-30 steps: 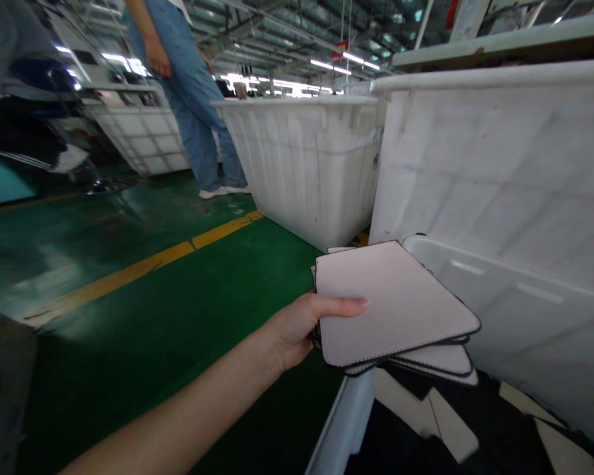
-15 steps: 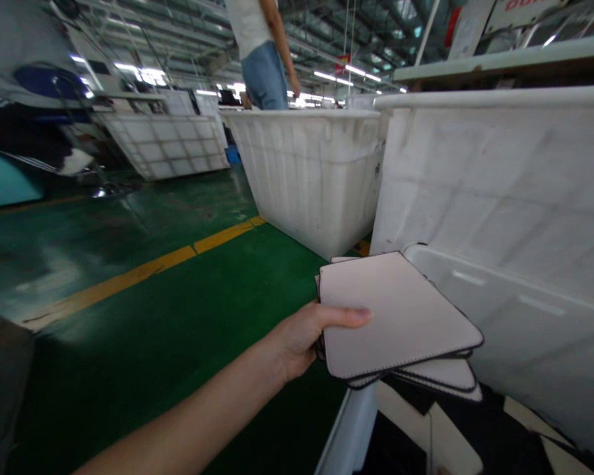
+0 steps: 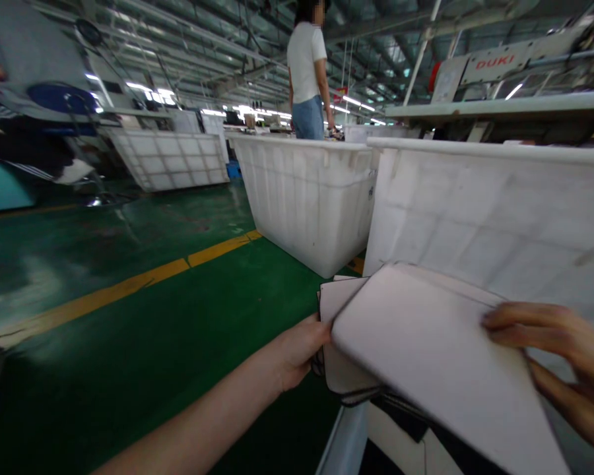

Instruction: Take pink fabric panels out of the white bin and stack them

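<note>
Left hand (image 3: 299, 353) – fingers clamped on stack of pale panels (image 3: 344, 373) above green floor (image 3: 178, 316) | right hand (image 3: 559, 359) – fingers pinching top panel (image 3: 426, 349) over stack, beside white bin (image 3: 485, 204)

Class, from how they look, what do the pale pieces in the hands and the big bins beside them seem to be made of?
Pale pieces: likely matte padded fabric or foam sheet, thin and flexing, with dark stitched edges. Bins: apparently moulded white plastic, ribbed walls, scuffed semi-gloss surface.

Pale pinkish-white fabric pieces (image 3: 426, 343) with thin black edging. Beside them, white ribbed bins (image 3: 311, 191). Left of the bins, glossy green floor (image 3: 129, 330) crossed by one yellow stripe (image 3: 129, 287).
</note>
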Motion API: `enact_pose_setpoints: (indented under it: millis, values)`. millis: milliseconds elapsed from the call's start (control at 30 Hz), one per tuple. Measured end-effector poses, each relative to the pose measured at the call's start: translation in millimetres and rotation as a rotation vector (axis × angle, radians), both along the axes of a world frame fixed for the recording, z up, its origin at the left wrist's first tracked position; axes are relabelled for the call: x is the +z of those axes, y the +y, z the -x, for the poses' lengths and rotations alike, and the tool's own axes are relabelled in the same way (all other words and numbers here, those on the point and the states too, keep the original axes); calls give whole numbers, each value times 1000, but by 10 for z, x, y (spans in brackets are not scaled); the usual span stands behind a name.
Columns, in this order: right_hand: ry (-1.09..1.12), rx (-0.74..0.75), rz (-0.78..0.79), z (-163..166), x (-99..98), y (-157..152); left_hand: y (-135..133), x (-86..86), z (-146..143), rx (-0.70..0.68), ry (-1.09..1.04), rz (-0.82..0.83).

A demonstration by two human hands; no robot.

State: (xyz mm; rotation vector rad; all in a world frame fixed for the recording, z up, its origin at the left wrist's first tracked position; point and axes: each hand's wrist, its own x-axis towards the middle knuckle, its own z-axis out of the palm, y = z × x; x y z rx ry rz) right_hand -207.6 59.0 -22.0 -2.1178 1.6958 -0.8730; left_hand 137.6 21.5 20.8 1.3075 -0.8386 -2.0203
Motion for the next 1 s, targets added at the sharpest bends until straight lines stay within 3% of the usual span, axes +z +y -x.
enact_pose_setpoints:
  millis: [67, 200, 400, 467, 600, 667, 733, 800, 867, 933, 1000]
  values:
    - [-32, 45, 27, -116, 135, -89, -3, -16, 1, 32, -24, -8]
    - [-85, 224, 17, -371, 346, -485, -13, -16, -21, -36, -9, -35]
    - [-182, 609, -184, -676, 516, -813, -79, 74, -33, -96, 21, -39]
    - [-312, 527, -253, -799, 462, -783, -88, 80, -16, -80, 45, -43]
    - [-925, -6, -501, -992, 268, -554, -41, 96, 47, 35, 30, 30]
    - [-1151, -27, -731, -1069, 246, -411, -10, 146, 73, 65, 9, 146]
    - [-1177, 88, -857, -1148, 322, -327, 0, 231, 75, 52, -9, 316]
    - [-1086, 190, -784, -1228, 458, -338, -18, 325, 42, 9, -43, 512]
    - [-942, 192, -509, -1298, 570, -417, -53, 391, -23, -26, -119, 678]
    - [-803, 124, -179, -1358, 587, -491, -82, 403, -97, -58, -189, 742]
    - [-756, 97, -3, -1423, 491, -503, -83, 363, -155, -112, -196, 715]
